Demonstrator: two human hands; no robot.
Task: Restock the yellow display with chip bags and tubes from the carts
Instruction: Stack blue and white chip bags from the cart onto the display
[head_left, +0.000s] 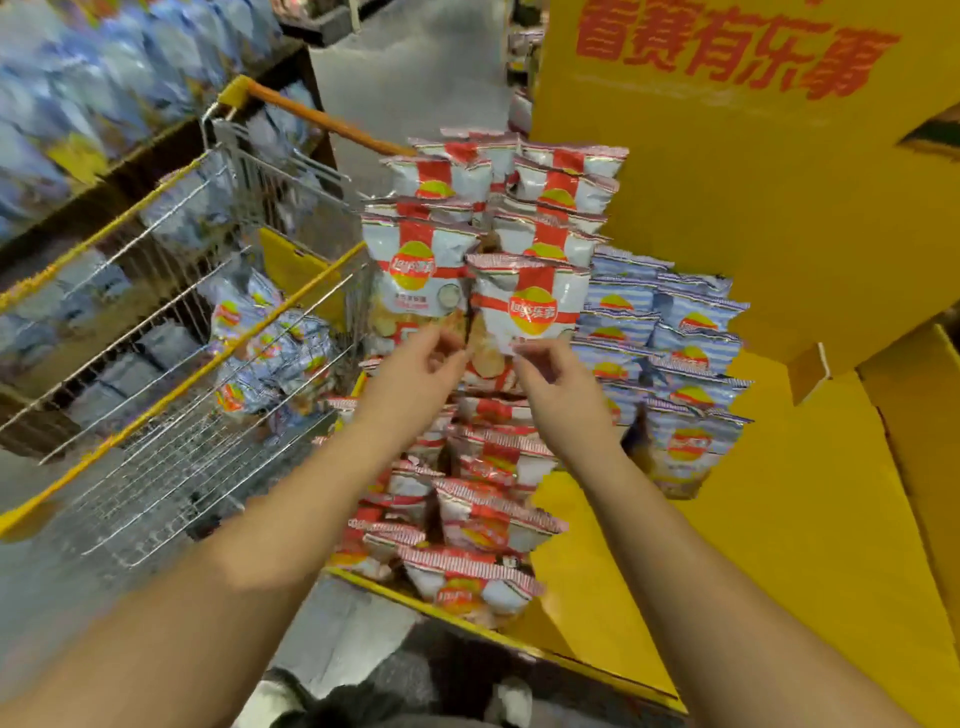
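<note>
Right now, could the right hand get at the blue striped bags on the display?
Probably yes: the blue striped bags hang just right of the right hand, nothing between, though it pinches a red bag.

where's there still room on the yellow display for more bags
Bare yellow cardboard lies right of the red bags and below the blue-striped bags. The red column under both hands is packed tight; the cart floor shows bare wire.
</note>
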